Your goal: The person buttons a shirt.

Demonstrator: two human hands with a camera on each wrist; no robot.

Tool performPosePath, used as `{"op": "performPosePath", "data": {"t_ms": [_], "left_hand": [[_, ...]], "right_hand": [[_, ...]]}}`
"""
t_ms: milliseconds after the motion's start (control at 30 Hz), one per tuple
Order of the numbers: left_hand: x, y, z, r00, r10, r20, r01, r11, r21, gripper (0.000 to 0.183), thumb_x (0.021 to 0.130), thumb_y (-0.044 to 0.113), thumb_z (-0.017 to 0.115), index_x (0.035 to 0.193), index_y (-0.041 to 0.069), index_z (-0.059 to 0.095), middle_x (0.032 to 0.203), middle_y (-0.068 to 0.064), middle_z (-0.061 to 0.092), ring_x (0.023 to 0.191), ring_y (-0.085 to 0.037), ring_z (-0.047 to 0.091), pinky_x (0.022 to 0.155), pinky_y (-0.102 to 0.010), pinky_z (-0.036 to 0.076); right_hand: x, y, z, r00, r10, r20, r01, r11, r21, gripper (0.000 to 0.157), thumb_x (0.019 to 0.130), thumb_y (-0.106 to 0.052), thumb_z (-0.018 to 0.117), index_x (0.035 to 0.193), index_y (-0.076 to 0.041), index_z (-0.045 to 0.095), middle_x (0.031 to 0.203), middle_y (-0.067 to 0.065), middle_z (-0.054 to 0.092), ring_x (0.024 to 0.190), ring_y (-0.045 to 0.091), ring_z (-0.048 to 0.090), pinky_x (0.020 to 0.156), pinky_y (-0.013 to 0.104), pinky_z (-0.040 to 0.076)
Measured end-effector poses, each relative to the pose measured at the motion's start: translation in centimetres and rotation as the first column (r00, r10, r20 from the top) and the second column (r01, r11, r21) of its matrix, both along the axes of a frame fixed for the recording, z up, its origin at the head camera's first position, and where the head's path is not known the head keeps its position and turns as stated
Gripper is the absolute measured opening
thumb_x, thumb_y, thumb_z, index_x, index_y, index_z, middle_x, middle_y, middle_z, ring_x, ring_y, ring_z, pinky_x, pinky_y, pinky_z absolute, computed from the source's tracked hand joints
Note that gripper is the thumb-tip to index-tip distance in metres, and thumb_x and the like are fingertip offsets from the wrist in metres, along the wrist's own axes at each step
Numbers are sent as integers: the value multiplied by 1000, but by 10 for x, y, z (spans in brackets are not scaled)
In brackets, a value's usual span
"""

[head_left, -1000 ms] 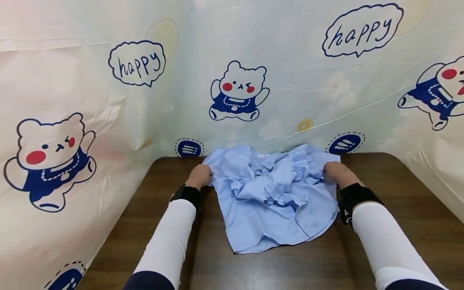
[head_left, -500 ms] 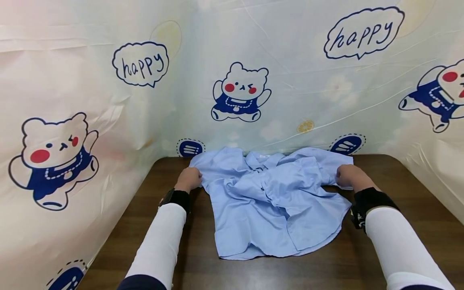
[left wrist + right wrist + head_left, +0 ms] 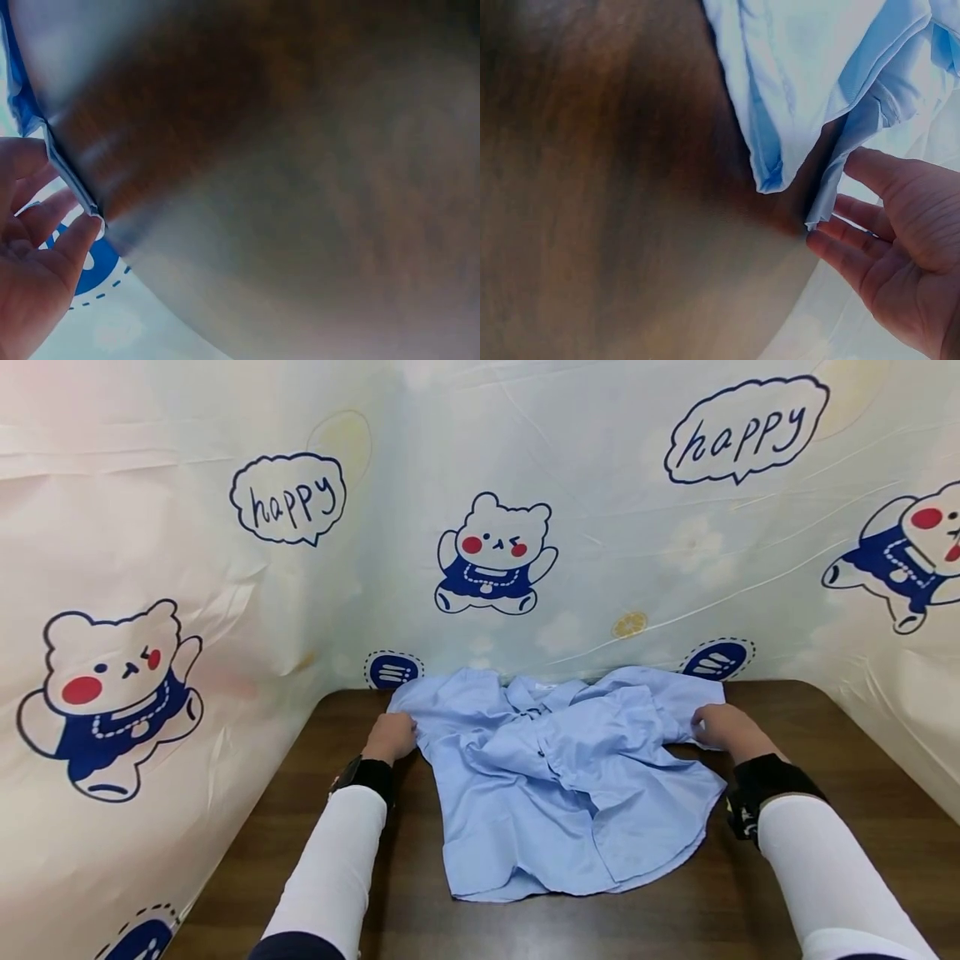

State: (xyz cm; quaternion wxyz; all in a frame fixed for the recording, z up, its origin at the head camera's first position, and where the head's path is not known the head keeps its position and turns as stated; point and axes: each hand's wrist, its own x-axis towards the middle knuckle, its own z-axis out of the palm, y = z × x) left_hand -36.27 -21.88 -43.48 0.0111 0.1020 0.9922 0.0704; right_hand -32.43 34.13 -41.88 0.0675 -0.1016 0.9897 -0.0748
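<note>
A light blue button-up shirt [image 3: 540, 777] lies rumpled on the brown wooden table, collar toward the back wall, front folds bunched across its middle. At its left sleeve end my left hand [image 3: 391, 737] pinches the cuff edge; in the left wrist view that hand [image 3: 41, 247] has thumb and fingers on the sleeve's hem [image 3: 71, 169]. My right hand [image 3: 726, 728] holds the opposite sleeve's end. Seen from the right wrist, the hand [image 3: 900, 240] has the sleeve hem [image 3: 832, 184] between thumb and fingers, beside a hanging corner of the shirt.
The wooden table [image 3: 525, 931] has rounded far corners. Behind it and along both sides hangs a pale printed curtain [image 3: 600, 552] with bears and "happy" bubbles, close to the shirt's collar. Bands are worn on both wrists.
Both hands have moved apart, drawing the sleeves outward to the sides. The shirt lies wider and its middle is less bunched. Over the last half second little has moved.
</note>
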Motion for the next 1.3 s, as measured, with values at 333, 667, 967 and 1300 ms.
{"op": "performPosePath", "data": {"t_ms": [333, 667, 967, 1300], "left_hand": [[14, -10, 18, 996, -66, -59, 74, 985, 153, 28, 95, 8, 57, 117, -8, 65, 120, -25, 62, 117, -39, 55, 100, -51, 43], [80, 26, 43, 861, -405, -309, 480, 848, 225, 12, 78, 1, 74, 91, 0, 74, 86, -11, 70, 78, -23, 65, 70, -34, 54], [129, 70, 20, 856, -501, -126, 515, 846, 140, 22, 82, 22, 80, 97, 6, 77, 94, -4, 72, 92, -20, 66, 80, -35, 54], [131, 76, 11, 891, -453, 39, 454, 890, -33, 67, 69, 55, 83, 117, 9, 70, 124, -12, 63, 105, -31, 59, 85, -42, 52]], "right_hand": [[17, -13, 13, 994, 49, -101, -53, 998, -33, 30, 87, -6, 67, 110, 13, 62, 103, 30, 63, 100, 48, 58, 89, 60, 46], [66, -57, 44, 905, 322, -278, -374, 914, -159, 17, 79, 5, 74, 95, -1, 71, 88, 4, 67, 81, 22, 62, 74, 42, 55], [85, -73, 18, 856, 479, -195, -510, 846, -158, 17, 81, 9, 70, 92, -5, 73, 87, 2, 66, 81, 16, 60, 73, 36, 54], [91, -66, -2, 908, 390, -151, -405, 911, -79, 32, 79, -9, 79, 108, 0, 68, 101, 10, 66, 94, 28, 63, 81, 47, 53]]}}
